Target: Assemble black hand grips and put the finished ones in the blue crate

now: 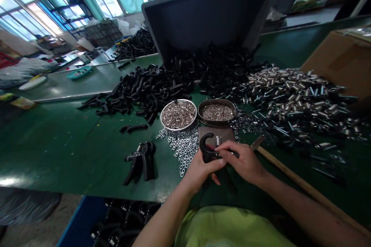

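Note:
My left hand is closed around a black plastic clamp piece with a curved hook end pointing up. My right hand meets it from the other side, fingers pinched together on the piece's right part; anything small between those fingertips is hidden. A coil spring shows just beyond the fingers, over a flat metal plate. Left of my hands, a spring clamp lies on the green table. Many small nuts are spread beside my left hand.
A round dish of metal pins and an oval tin of tiny parts stand ahead. A hammer lies right. Black pieces spill from a tipped grey bin; springs are heaped near a cardboard box.

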`<state>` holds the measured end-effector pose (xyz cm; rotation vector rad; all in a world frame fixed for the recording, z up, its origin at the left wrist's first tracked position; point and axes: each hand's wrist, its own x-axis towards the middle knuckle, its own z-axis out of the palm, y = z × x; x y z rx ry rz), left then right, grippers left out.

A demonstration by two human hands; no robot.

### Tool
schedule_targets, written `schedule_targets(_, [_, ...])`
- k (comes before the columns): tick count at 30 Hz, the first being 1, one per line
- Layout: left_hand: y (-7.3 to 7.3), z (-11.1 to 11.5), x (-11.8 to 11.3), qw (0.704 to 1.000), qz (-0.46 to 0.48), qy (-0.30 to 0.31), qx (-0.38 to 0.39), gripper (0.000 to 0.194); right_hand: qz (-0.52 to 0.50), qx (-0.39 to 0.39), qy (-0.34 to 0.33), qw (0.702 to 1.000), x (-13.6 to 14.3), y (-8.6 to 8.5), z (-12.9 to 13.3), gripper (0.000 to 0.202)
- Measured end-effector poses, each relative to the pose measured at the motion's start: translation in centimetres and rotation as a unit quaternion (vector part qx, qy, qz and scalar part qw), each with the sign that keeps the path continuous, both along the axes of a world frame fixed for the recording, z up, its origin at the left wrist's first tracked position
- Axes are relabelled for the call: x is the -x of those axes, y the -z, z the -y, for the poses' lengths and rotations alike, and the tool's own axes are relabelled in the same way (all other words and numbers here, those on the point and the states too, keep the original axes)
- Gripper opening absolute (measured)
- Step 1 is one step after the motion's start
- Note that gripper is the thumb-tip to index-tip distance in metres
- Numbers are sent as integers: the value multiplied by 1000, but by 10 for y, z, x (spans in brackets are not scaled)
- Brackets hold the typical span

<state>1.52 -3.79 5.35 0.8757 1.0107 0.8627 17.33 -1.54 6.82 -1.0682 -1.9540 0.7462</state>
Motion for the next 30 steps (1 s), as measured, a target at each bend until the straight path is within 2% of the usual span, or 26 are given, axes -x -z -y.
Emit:
schedule_targets(2, [2, -3, 2, 998, 46, -25, 29, 53, 12, -38, -34, 999, -3, -3, -2, 19])
schedule_targets(4, [1, -6, 3, 997, 46, -57, 19, 52, 16, -75, -22, 997, -6, -1, -1, 19])
schedule_targets(5, [1, -6, 4, 998, 26, -65, 5, 52, 11, -69, -1, 998, -7, 2, 1, 18])
schedule_targets(7, [-2, -7, 6, 995, -39, -72, -51, 55, -16, 22, 49, 998, -8, 10, 2, 21])
schedule_targets(9, [-4, -7, 11, 983, -107, -78, -127, 62, -51, 190, 50, 979, -8, 17, 1, 35])
schedule_targets(11, [-5, -7, 15, 968, -152, -78, -183, 76, -76, 325, -7, 943, -6, 19, -5, 49])
schedule_targets(13, [-4, -6, 17, 962, -174, -57, -204, 87, -74, 367, -75, 924, -2, 17, -11, 55])
schedule_targets(15, [1, -4, 16, 961, -179, -40, -209, 91, -62, 349, -100, 930, 4, 12, -16, 47])
schedule_targets(16, [4, -2, 14, 962, -175, -42, -207, 90, -54, 330, -92, 938, 8, 10, -16, 41])
schedule_targets(19, [14, 5, 10, 972, -135, -71, -177, 87, 8, 251, -16, 968, 17, 4, -13, 25])
schedule_targets(21, [20, 9, 9, 978, -110, -74, -160, 87, 90, 208, 8, 974, 20, 2, -9, 23])
schedule_targets(26, [22, 10, 13, 963, -152, -58, -215, 85, 249, 133, -37, 959, 20, 0, -3, 22])
schedule_targets(30, [22, 4, 11, 956, -178, -12, -234, 82, 304, 126, -20, 944, 21, 2, -3, 25])
